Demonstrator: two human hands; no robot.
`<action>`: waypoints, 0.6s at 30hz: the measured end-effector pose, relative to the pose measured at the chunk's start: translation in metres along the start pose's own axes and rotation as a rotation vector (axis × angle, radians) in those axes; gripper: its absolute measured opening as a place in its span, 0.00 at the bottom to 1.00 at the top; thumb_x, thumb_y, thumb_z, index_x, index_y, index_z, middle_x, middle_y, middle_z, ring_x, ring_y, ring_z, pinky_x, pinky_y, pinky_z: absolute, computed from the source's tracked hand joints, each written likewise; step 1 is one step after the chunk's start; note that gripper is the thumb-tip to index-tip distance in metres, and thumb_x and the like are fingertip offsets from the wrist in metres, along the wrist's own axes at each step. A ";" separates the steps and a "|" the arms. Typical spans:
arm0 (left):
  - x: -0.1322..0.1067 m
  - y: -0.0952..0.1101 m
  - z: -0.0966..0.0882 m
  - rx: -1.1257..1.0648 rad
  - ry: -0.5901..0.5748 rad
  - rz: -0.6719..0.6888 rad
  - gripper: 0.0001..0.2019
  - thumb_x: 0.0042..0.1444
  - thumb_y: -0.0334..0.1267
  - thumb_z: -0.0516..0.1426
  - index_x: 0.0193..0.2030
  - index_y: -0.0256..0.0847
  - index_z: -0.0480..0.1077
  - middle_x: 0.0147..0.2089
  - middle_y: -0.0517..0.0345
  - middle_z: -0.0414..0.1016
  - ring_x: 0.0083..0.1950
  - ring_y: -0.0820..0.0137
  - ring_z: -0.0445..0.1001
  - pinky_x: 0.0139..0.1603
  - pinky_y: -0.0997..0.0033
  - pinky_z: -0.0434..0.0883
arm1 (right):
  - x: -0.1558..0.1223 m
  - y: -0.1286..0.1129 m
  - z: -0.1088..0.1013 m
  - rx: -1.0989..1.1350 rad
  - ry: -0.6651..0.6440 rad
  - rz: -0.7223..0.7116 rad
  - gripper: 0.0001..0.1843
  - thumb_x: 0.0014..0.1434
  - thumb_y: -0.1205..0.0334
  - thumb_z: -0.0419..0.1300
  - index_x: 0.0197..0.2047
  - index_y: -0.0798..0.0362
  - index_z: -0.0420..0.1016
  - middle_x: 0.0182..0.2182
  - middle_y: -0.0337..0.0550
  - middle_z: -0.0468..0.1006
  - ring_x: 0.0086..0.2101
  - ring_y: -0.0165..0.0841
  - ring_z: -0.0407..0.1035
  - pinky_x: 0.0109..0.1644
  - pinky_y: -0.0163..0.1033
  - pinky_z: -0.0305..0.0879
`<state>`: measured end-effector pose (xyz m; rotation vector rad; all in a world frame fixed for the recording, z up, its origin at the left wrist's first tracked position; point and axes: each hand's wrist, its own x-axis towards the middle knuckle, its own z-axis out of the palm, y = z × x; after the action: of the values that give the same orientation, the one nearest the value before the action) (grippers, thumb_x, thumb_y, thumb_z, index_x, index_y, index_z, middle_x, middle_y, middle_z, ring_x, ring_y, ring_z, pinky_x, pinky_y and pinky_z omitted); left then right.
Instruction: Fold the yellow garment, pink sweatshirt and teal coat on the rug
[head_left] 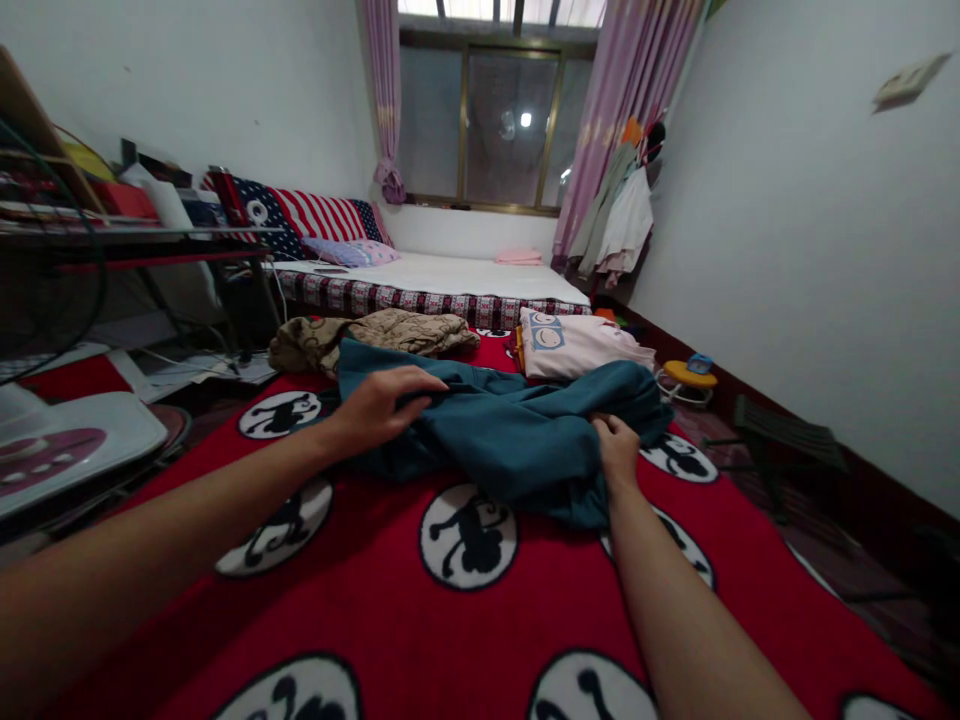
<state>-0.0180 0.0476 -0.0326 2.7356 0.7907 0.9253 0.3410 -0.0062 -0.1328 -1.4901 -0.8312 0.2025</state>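
Observation:
A dark teal garment, crumpled and stretched sideways, lies across the red bedspread in front of me; its exact kind is hard to tell. My left hand rests on the garment's left part, fingers stretched to the right and the thumb apart below them. On the right side, my right hand has its fingers curled into the cloth and grips it. Just beyond the garment lie a brown patterned cloth on the left and a folded pale pink top with a printed patch on the right.
The red bedspread has white circles with dark monkey figures. A cluttered desk stands at the left. A white-topped bed lies under the window. At the right are a yellow stool, a dark folding stool and hanging clothes.

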 end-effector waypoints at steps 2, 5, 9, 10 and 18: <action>0.000 0.020 0.022 -0.030 -0.170 0.085 0.24 0.61 0.39 0.54 0.64 0.44 0.62 0.65 0.52 0.64 0.64 0.64 0.64 0.65 0.65 0.61 | -0.001 -0.001 -0.001 0.018 -0.006 -0.005 0.17 0.43 0.51 0.57 0.29 0.55 0.77 0.30 0.46 0.81 0.36 0.41 0.71 0.43 0.42 0.63; 0.013 0.020 0.047 0.055 -0.298 0.055 0.47 0.52 0.46 0.63 0.73 0.45 0.42 0.74 0.45 0.44 0.72 0.55 0.48 0.68 0.54 0.55 | -0.002 -0.001 -0.002 0.033 -0.007 -0.019 0.18 0.43 0.50 0.57 0.28 0.56 0.77 0.29 0.46 0.80 0.36 0.41 0.71 0.44 0.42 0.63; 0.041 0.011 0.057 0.220 -0.384 0.040 0.49 0.41 0.51 0.68 0.68 0.39 0.54 0.64 0.39 0.64 0.63 0.50 0.64 0.61 0.55 0.62 | -0.002 0.000 -0.004 0.055 -0.018 -0.032 0.17 0.43 0.50 0.58 0.28 0.56 0.78 0.28 0.44 0.80 0.35 0.40 0.71 0.43 0.41 0.64; 0.046 0.014 0.054 0.281 -0.398 0.064 0.43 0.41 0.50 0.69 0.63 0.38 0.61 0.58 0.42 0.70 0.58 0.52 0.69 0.59 0.58 0.63 | -0.002 0.001 -0.004 0.062 -0.012 -0.029 0.18 0.43 0.49 0.59 0.28 0.56 0.78 0.28 0.44 0.80 0.34 0.40 0.71 0.43 0.41 0.64; -0.001 0.118 0.009 0.387 -0.586 0.250 0.13 0.51 0.40 0.64 0.42 0.42 0.70 0.39 0.54 0.78 0.41 0.62 0.77 0.36 0.69 0.67 | 0.007 0.009 -0.008 0.206 0.188 0.068 0.28 0.51 0.43 0.55 0.38 0.60 0.79 0.38 0.52 0.81 0.45 0.45 0.71 0.50 0.47 0.65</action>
<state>0.0376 -0.0534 -0.0052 3.2251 0.5615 -0.0476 0.3544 -0.0072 -0.1374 -1.3219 -0.5912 0.1892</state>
